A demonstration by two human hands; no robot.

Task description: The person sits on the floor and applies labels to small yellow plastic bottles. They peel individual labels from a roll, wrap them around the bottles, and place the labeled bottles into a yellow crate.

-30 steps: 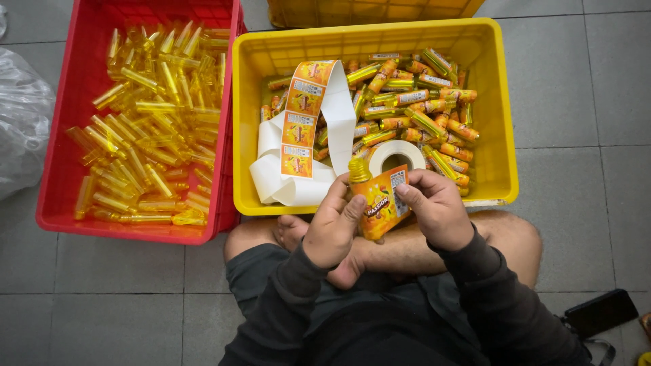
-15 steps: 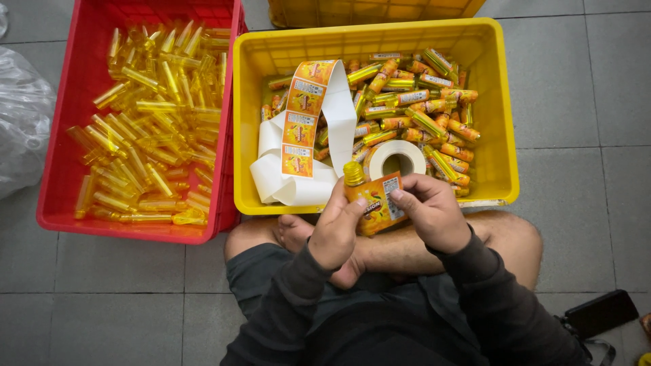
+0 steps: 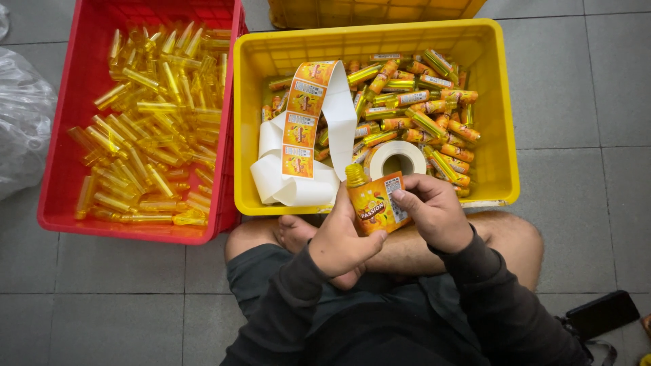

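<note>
Grey floor tiles (image 3: 583, 102) with dark joints form the work surface, and a person sits on them cross-legged, bare knees out, dark sleeves reaching forward.

Head view: the left hand (image 3: 342, 237) is closed around the lower body of a small yellow bottle (image 3: 366, 200), thumb along one side, fingers wrapped behind. The bottle stands nearly upright, tilted slightly, its cap toward the crates, held above the lap just in front of the yellow crate (image 3: 505, 135). The right hand (image 3: 434, 213) grips the bottle's right side, thumb and forefinger pinching an orange label (image 3: 386, 203) against the bottle; part of the label is already lying on the bottle face, and its right edge sits under the fingertips. Both hands are clenched on the same bottle, touching each other at the bottle.

Inside the yellow crate, the right half holds a heap of labelled bottles (image 3: 420, 115) lying in mixed directions. The left half holds a loose strip of white backing paper (image 3: 298, 183) carrying orange labels, looping up and over. A white label roll (image 3: 397, 159) lies just beyond the held bottle, near the crate's front wall.

A red crate (image 3: 54, 196) stands touching the yellow crate's left side and is filled with unlabelled clear yellow bottles (image 3: 146, 129). A clear plastic bag (image 3: 20, 122) lies at the far left. A second yellow crate (image 3: 373, 10) shows at the top edge. A black phone (image 3: 603, 313) lies on the floor at lower right.
</note>
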